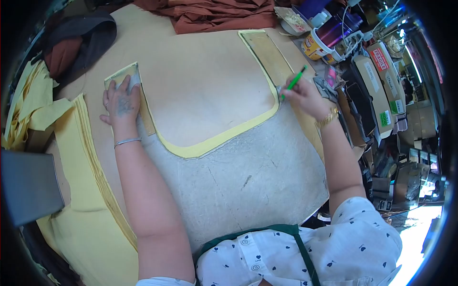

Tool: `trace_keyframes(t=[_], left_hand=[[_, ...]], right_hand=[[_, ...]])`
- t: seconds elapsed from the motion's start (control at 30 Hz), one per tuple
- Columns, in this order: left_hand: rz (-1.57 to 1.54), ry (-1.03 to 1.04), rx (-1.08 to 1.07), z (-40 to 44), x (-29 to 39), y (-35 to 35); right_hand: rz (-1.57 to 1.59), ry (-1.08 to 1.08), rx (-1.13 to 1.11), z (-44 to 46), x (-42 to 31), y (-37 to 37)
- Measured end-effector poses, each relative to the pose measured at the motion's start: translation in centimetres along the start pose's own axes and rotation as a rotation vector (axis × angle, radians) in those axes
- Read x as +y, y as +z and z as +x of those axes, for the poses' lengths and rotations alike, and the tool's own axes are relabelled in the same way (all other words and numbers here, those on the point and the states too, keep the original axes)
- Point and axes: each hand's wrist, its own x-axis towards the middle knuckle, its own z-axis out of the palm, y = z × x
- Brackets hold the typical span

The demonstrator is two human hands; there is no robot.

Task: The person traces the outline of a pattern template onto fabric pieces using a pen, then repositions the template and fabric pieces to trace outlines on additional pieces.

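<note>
A large grey pattern board (pixel 253 171) with a U-shaped cutout lies on the table, with yellow fabric (pixel 217 143) showing as a band along the curved inner edge. My left hand (pixel 125 101) rests flat on the board's upper left arm, fingers spread, pressing on it. In my right hand (pixel 305 95) is a green pen (pixel 296 77), held slanted at the right side of the cutout, near the board's edge. Its tip is close to the yellow band; whether it touches cannot be made out. A tan strip (pixel 267 52) covers the board's upper right arm.
Stacked yellow fabric (pixel 90 157) lies at the left, beside a grey box-like object (pixel 31 186). Dark cloth (pixel 83 43) sits at upper left, and folded rust-brown fabric (pixel 219 14) at the back. A yellow-labelled tub (pixel 316 45) and cardboard boxes (pixel 377 90) crowd the right.
</note>
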Motion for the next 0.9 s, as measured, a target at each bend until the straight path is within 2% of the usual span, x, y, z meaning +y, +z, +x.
trace_keyframes(t=[0.1,0.2,0.4,0.43,0.5,0.53,0.6,0.67,0.77,0.9], left_hand=[[0.008,-0.001,-0.007,0.0,-0.1,0.1],[0.010,-0.013,-0.020,-0.4,0.3,-0.5],[-0.001,0.000,-0.002,-0.6,0.3,-0.4],[-0.005,0.000,0.005,-0.7,0.5,-0.5],[-0.023,0.006,0.024,-0.8,0.4,-0.5],[-0.039,0.015,0.034,-0.8,0.2,-0.3],[-0.062,0.025,0.058,-0.9,-0.2,-0.1],[-0.076,0.055,0.085,-1.0,-0.1,0.0],[-0.091,0.056,0.089,-1.1,-0.1,-0.2],[-0.110,0.053,0.119,-1.1,-0.1,0.1]], right_hand=[[-0.176,0.024,-0.020,4.0,-2.4,-0.8],[-0.194,-0.202,-0.030,10.0,-1.4,-1.2],[-0.055,-0.205,0.080,19.8,-2.5,-0.2],[0.004,-0.283,0.163,20.5,-2.9,0.5],[0.143,-0.435,0.307,21.3,-3.5,3.4],[0.317,-0.369,0.329,19.9,-5.7,6.0],[0.415,-0.329,0.265,17.2,-9.1,12.8],[0.312,-0.441,0.063,17.2,-9.7,18.2],[0.257,-0.477,0.143,18.0,-11.5,23.2],[0.235,-0.437,0.266,18.8,-12.4,24.7]])
